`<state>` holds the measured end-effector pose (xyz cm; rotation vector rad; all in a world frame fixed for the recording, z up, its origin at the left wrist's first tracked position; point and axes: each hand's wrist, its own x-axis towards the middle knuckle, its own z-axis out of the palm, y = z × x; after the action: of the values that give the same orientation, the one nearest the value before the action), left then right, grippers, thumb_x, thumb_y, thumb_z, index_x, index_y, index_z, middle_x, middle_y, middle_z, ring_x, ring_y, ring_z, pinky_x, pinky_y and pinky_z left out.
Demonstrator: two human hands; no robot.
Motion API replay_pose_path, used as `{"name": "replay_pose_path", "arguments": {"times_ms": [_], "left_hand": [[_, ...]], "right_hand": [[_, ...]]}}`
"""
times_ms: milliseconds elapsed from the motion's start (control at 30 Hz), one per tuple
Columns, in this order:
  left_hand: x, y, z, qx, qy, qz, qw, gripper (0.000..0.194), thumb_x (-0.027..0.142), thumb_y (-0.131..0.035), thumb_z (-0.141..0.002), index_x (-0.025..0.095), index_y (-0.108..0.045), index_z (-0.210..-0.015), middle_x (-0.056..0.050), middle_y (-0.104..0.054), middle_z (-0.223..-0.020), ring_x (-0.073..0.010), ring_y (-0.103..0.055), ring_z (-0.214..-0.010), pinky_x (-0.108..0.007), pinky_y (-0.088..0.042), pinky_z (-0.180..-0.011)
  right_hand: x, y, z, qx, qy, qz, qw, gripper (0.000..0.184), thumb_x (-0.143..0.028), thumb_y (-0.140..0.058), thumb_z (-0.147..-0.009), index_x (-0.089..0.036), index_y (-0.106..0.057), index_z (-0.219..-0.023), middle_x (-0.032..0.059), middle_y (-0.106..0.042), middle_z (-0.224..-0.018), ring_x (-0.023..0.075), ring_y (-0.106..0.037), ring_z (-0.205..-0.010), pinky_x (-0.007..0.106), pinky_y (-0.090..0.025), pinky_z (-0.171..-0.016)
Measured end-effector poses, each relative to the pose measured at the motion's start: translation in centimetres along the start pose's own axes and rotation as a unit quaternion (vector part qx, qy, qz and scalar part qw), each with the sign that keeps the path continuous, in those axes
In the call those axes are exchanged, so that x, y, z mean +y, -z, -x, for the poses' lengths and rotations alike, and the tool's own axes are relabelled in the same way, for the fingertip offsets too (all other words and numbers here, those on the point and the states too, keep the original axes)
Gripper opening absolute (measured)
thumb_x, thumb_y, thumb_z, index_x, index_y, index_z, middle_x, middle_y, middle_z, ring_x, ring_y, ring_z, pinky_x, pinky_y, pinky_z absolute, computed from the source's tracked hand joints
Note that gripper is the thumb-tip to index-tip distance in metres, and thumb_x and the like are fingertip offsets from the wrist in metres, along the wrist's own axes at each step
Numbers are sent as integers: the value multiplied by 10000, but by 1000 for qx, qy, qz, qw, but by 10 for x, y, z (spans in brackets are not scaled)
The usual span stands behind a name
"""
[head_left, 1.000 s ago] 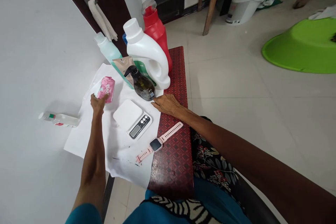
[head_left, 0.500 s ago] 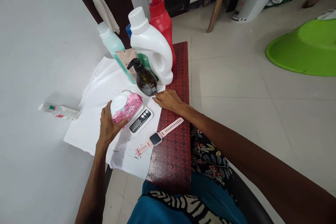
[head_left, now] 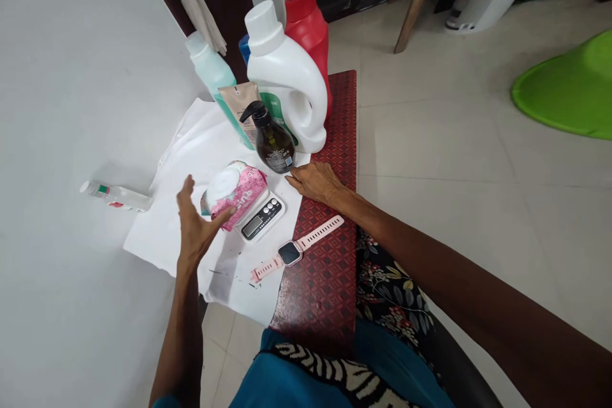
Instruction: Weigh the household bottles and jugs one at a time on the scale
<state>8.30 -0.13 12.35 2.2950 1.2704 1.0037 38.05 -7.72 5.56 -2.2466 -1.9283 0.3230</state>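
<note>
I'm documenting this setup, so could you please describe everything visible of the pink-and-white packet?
The pink-and-white packet, apparently soft plastic film, looks plump and creased, with pale lettering and a rounded white lid facing up. It rests on the white digital scale, covering most of its platform. The left hand is open beside it; whether the thumb touches is unclear.

The wipes pack [head_left: 239, 194] sits on the scale [head_left: 262, 219], the watch [head_left: 289, 254] before it; behind stand the pump bottle [head_left: 273, 145] and, farther back, the jug [head_left: 287, 76].
</note>
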Motion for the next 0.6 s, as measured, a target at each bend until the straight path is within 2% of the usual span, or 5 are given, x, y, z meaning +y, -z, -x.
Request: {"name": "replay_pose_path", "arguments": {"times_ms": [133,233,300,467,600], "left_hand": [[2,-18,4,-43,68,19,997,837,553,-950,-692,185,-632,-1373,-146,-714,-1323,-341,-665,-1267,-495,-534,-1095],[-4,-16,5,-3,140,65,988,725,556,-951,-671,182,-677,-1229,-73,-756,-1096,-269,-708,-1018,-397,-572,-909],[-18,-9,-2,52,165,87,981,704,563,-937,-677,177,-677,-1206,-50,-741,-1037,-236,-691,-929,-368,-568,-851],[-83,10,-59,272,217,16,937,674,421,-915,-744,170,-590,-1277,-91,-688,-1222,-243,-670,-1108,-379,-558,-999],[-126,10,-113,316,341,-98,880,638,309,-855,-821,156,-498,-1327,-163,-610,-1383,-317,-631,-1290,-470,-533,-1095]], "right_hand": [[0,-3,0,2,1,8,1000,537,-429,-350,-1134,-124,-769,-1276,221,-808,-1194,346,-776,-1123,368,-522,-866],[0,-7,-1,6,-1,19,1000,517,-430,-366,-1129,-139,-777,-1247,201,-815,-1185,351,-778,-1119,362,-509,-836],[0,-9,-2,6,-3,27,1000,498,-427,-385,-1123,-147,-780,-1238,193,-819,-1175,354,-780,-1111,360,-500,-819],[-1,-8,-2,12,-1,40,999,476,-403,-400,-1117,-147,-791,-1210,190,-829,-1114,335,-790,-1054,342,-479,-773],[0,-8,-3,17,1,43,999,475,-425,-415,-1114,-159,-804,-1175,188,-833,-1092,319,-797,-1019,327,-475,-754]]}}
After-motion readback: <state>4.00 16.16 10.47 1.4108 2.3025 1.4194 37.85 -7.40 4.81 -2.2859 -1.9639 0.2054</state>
